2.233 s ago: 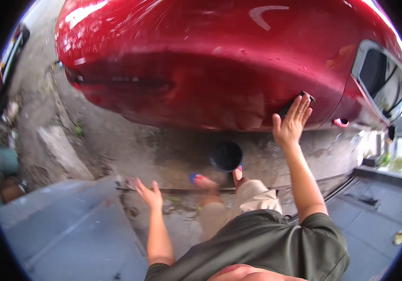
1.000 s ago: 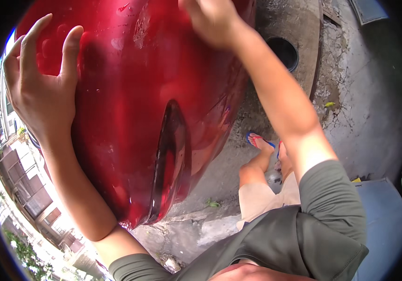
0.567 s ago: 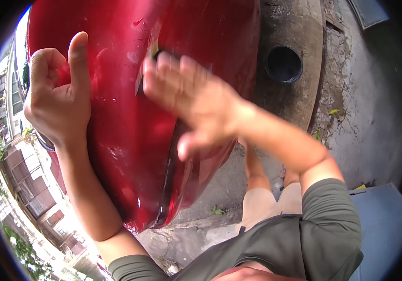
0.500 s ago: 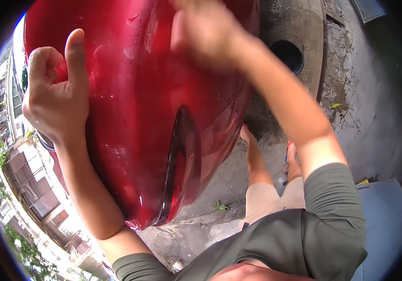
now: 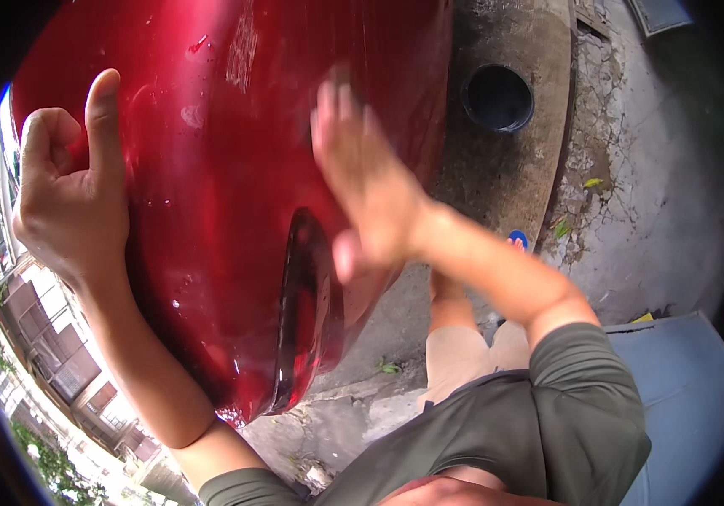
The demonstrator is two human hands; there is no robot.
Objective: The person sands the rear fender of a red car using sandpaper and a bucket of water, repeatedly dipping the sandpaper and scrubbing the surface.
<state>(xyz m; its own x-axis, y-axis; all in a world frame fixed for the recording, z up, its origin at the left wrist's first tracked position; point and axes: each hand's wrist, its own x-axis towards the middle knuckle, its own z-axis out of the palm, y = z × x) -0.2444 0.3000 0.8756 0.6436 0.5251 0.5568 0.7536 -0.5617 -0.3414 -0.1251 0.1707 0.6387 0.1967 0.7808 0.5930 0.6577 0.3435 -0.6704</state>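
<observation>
A glossy red car body (image 5: 210,169) fills the upper left, with wet drops and pale streaks on its paint. My left hand (image 5: 71,177) is at its left side, thumb stretched up and apart from the bent index finger. Nothing shows in that hand, and its other fingers are hidden. Over the right part of the red panel is my right hand (image 5: 366,177), blurred, with fingers stretched out and thumb apart. I cannot tell whether its palm touches the paint. Just below it is a long dark-edged lamp (image 5: 299,312).
A round black bucket (image 5: 498,99) stands on the brown ground strip right of the car. Cracked concrete (image 5: 606,194) lies farther right. A grey-blue panel (image 5: 674,363) is at the lower right. My legs (image 5: 455,337) stand beside the car; buildings (image 5: 58,337) are at left.
My right hand has swept down from the top of the view toward the lamp, fingers now stretched out. The view has shifted slightly; my left hand keeps the same pose.
</observation>
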